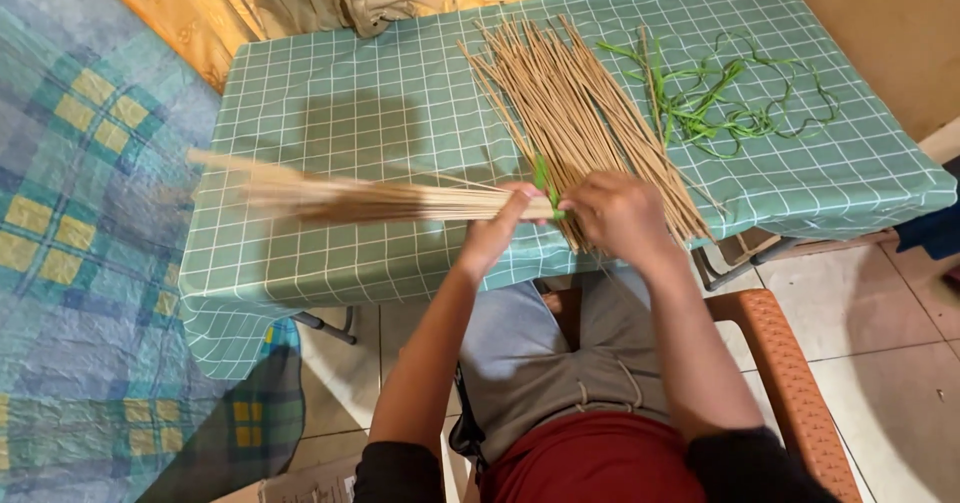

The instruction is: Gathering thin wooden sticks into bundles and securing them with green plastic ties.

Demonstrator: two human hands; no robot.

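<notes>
**Bench surface and load**

Bench (330, 133) covered by a green cloth with a white grid, hanging over the near and left edges. Loose pile of thin tan sticks (575, 113) lies fanned from 12 o'clock toward the near edge at 6 o'clock. Tangle of green leaf strips (735, 103) lies at 2 o'clock, just beside the pile.

A table (330, 253) under green checked cloth stands on pale floor tiles (870, 363), beside an orange chair (790, 383).
</notes>
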